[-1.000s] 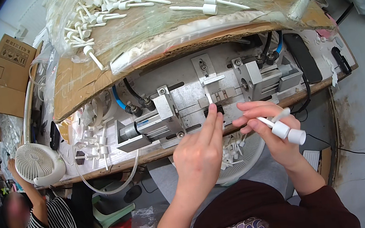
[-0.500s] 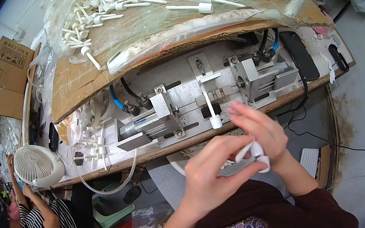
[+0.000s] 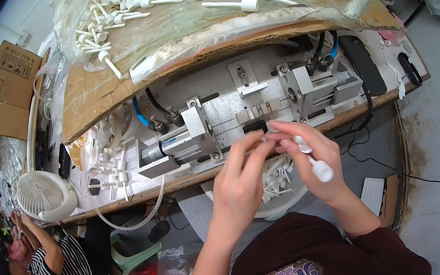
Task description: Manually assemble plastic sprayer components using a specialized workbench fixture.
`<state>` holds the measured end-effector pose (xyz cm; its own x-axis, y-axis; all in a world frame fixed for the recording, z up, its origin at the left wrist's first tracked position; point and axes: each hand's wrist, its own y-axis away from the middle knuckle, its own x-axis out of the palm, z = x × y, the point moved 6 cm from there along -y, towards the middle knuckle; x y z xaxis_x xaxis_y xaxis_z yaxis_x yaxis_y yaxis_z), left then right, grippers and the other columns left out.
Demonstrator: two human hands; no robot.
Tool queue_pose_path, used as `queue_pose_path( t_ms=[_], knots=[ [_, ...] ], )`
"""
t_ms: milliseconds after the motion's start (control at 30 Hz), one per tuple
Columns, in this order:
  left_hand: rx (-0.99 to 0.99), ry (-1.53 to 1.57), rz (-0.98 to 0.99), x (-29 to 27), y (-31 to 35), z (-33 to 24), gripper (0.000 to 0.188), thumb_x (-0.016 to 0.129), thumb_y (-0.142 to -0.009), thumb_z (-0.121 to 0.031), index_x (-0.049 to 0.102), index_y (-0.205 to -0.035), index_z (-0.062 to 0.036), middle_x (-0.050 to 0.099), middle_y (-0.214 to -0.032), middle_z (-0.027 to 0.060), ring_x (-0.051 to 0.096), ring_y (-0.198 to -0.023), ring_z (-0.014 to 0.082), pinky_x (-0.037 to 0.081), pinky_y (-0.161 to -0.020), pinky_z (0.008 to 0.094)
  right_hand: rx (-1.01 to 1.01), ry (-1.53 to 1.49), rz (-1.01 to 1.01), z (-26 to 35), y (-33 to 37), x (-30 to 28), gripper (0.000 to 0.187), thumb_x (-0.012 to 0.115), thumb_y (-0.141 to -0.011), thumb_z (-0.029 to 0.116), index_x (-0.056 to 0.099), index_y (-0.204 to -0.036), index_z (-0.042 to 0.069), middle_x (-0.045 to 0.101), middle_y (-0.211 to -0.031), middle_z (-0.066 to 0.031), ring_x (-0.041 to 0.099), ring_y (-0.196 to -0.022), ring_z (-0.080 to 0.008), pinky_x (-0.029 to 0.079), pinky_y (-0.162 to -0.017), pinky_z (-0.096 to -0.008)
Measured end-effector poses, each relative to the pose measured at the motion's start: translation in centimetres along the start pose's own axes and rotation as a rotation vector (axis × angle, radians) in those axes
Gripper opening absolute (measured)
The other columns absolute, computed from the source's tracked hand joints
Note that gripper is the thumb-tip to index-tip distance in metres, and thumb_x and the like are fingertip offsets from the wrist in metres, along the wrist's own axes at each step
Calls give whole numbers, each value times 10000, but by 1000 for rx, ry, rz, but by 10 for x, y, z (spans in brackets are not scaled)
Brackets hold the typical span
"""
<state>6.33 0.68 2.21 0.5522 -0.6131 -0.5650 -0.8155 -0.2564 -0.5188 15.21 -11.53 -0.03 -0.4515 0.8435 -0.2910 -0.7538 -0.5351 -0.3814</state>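
Note:
My right hand (image 3: 319,160) holds white stemmed caps; one cap (image 3: 323,171) sticks out below the palm and another white end (image 3: 302,144) shows between the fingers. My left hand (image 3: 240,182) meets the right fingertips with its own pinched together. What its fingertips hold, if anything, is hidden. Both hands are just in front of a metal fixture with a small slotted block (image 3: 258,111), where no cap shows. A left air cylinder (image 3: 178,143) and a right air cylinder (image 3: 320,89) flank that block.
Many white stemmed caps (image 3: 156,0) lie on plastic over a raised cardboard sheet (image 3: 97,101). Below the bench edge, a basin (image 3: 290,198) holds more. A fan (image 3: 45,196) stands left, near another person (image 3: 61,267). A black phone-like slab (image 3: 362,64) lies at right.
The stemmed cap that lay across the slotted block has gone from it. Both hands have moved up toward the fixture. The white pieces near my left fingers are now in my right hand.

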Motion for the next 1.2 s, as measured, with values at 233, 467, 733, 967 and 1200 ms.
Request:
queue_pose_path(
  t_ms=[233,467,733,967,1200],
  knots=[
    [-25,186,14,-12,3,1,413,875,-651,-39,720,-1033,-16,678,-1032,103,676,-895,193,553,-695,292,505,-571,196,-28,8,16,284,543,-1036,281,627,-990,14,696,-862,-42,667,-772,-95,504,-642,-224],
    [158,19,-1,-1,5,-12,342,834,-651,35,694,-959,-13,701,-1017,126,686,-849,241,550,-719,323,514,-706,233,-11,9,38,451,431,-1080,343,670,-1121,-37,681,-955,-34,602,-891,-78,487,-784,-232],
    [46,-99,-48,-9,5,-2,368,792,-708,58,731,-1062,-23,662,-1003,88,660,-812,179,553,-686,279,419,-514,95,-25,8,0,324,489,-1048,294,660,-991,25,606,-795,24,447,-662,-5,354,-588,-179],
    [134,-471,46,11,1,3,266,718,-766,-46,715,-1029,-4,696,-1180,88,648,-754,173,516,-665,300,422,-726,126,-17,11,-9,288,709,-882,279,565,-841,32,362,-665,89,303,-575,-9,237,-531,-195],
    [107,-522,115,10,-12,-2,236,666,-750,-27,724,-975,10,712,-1146,123,634,-629,147,484,-599,279,185,-733,105,-11,9,-37,636,274,-1009,605,444,-704,73,348,-635,9,295,-597,-117,230,-588,-281]
  ],
)
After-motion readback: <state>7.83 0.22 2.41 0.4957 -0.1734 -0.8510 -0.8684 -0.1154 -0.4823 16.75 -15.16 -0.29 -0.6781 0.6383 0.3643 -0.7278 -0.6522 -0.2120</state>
